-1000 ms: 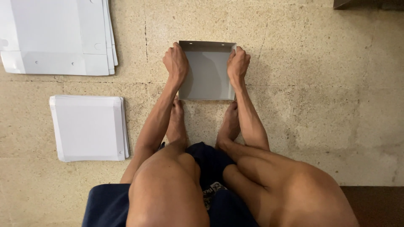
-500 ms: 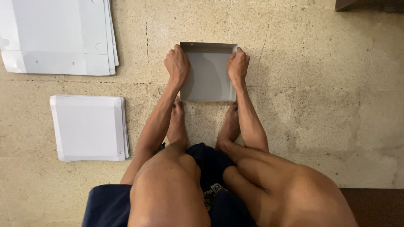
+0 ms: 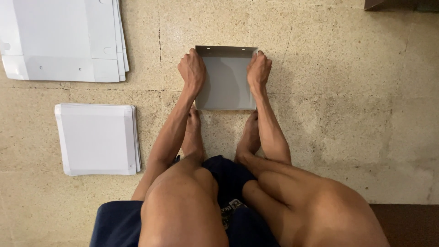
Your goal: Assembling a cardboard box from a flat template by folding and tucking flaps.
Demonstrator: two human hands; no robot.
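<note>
A downward view from a head-worn camera is given, with bare knees and dark blue shorts (image 3: 228,183) seen nearest, and two bare feet planted on the speckled stone floor (image 3: 356,119) just beyond them. Between and ahead of the feet, a grey folded sheet (image 3: 226,82) lies flat on the floor, its near edge almost touching the toes and its far edge turned up into a low flap with small holes. The left hand (image 3: 192,69) is curled over the sheet's left side and the right hand (image 3: 259,71) over its right side; the fingers of both are bent closed around the edges, though how tightly the fingertips grip is hidden under the knuckles. A slip is judged possible here: if one side is pressed harder than the other, the sheet could skew on the smooth floor and crease crookedly, and fingers could be pinched under a side edge. To the left, well apart, a stack of white square sheets (image 3: 97,139) is seen, and farther off a stack of larger white flat blanks (image 3: 59,41).
</note>
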